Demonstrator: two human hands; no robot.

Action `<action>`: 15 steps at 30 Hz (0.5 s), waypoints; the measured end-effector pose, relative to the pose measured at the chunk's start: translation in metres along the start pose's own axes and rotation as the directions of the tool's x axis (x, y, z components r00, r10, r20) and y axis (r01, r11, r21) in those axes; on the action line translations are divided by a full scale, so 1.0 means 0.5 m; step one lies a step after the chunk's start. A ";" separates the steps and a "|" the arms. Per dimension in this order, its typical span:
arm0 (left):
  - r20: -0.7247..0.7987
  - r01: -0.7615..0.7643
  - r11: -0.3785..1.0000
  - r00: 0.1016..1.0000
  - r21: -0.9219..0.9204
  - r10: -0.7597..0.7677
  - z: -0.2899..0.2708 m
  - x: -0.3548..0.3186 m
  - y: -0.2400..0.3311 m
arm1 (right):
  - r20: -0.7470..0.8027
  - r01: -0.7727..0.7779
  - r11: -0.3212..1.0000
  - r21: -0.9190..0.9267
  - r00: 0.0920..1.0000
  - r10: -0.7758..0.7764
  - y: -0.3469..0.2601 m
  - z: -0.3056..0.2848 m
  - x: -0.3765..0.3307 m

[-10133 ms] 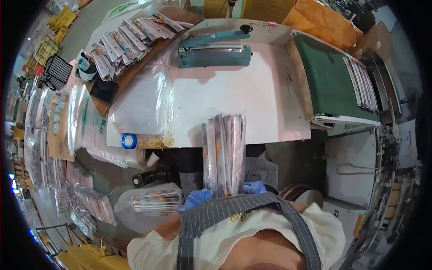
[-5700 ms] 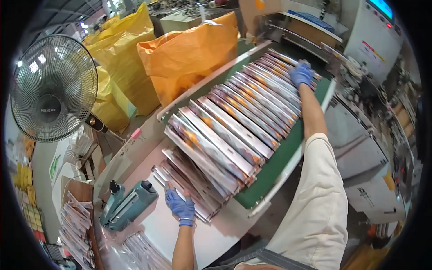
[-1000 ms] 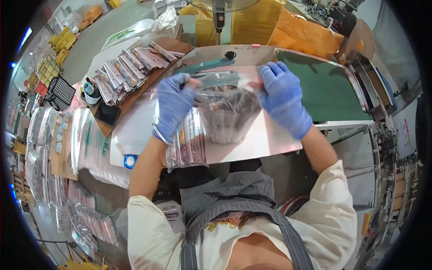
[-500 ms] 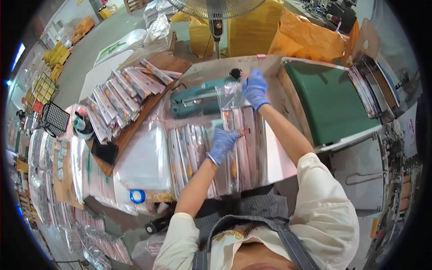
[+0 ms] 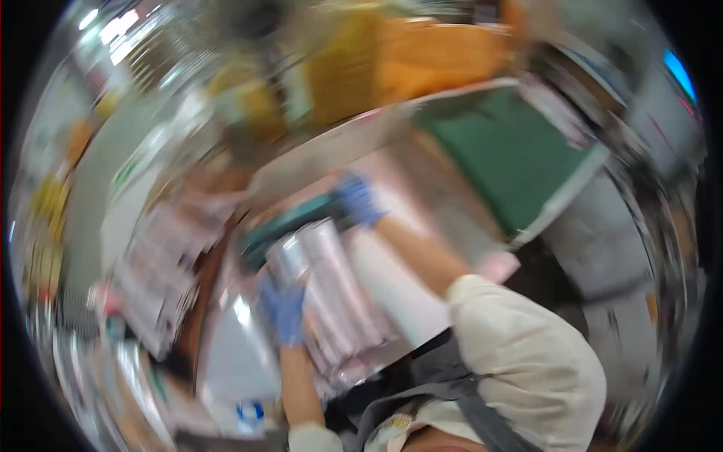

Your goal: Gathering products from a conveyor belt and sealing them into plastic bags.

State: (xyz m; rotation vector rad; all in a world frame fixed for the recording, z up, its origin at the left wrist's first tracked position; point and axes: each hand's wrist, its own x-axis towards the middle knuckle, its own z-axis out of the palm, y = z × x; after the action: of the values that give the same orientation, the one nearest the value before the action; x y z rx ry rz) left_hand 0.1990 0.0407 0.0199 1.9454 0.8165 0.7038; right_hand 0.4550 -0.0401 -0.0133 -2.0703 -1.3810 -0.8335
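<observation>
The whole picture is smeared by motion. A stack of long clear plastic packets [image 5: 335, 294] lies on the white table [image 5: 399, 290] in front of me. My left hand [image 5: 282, 310], in a blue glove, grips the stack's left edge near its middle. My right hand [image 5: 358, 200], also gloved in blue, is at the stack's far end beside a teal heat sealer [image 5: 290, 224]. The blur hides whether the right fingers are closed on anything.
A green conveyor belt [image 5: 512, 154] runs off to the right of the table. Orange and yellow sacks [image 5: 422, 56] stand behind it. More packets [image 5: 154, 286] lie spread out at the left, and a blue tape roll [image 5: 250, 412] sits near the table's front edge.
My head has swung, so the view blurs and tilts. My left hand has slid to the stack's left edge. My right hand stays at the far end by the sealer.
</observation>
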 end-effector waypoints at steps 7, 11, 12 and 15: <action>-0.131 0.029 0.486 0.976 0.874 0.177 -0.052 -0.201 -0.036 | 0.335 -0.466 0.012 0.885 0.654 0.678 -0.075 0.018 0.015; -0.006 0.238 0.580 0.928 0.779 -0.373 -0.049 -0.117 0.018 | -0.076 -0.587 0.520 0.621 0.614 0.785 -0.079 -0.036 -0.016; 0.068 0.237 0.704 0.924 0.670 -0.376 -0.079 -0.093 0.008 | -0.058 -0.610 0.564 0.557 0.649 0.759 -0.155 -0.040 -0.021; 0.320 0.211 0.955 0.908 0.209 -0.271 -0.100 -0.085 -0.005 | 0.804 -0.868 0.237 0.436 0.494 0.331 -0.343 -0.075 -0.108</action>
State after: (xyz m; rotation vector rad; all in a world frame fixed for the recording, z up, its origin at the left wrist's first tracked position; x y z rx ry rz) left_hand 0.1352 0.0343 0.0335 1.9957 0.8974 0.1374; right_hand 0.2711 -0.0398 -0.0138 -1.7706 -0.6598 0.8094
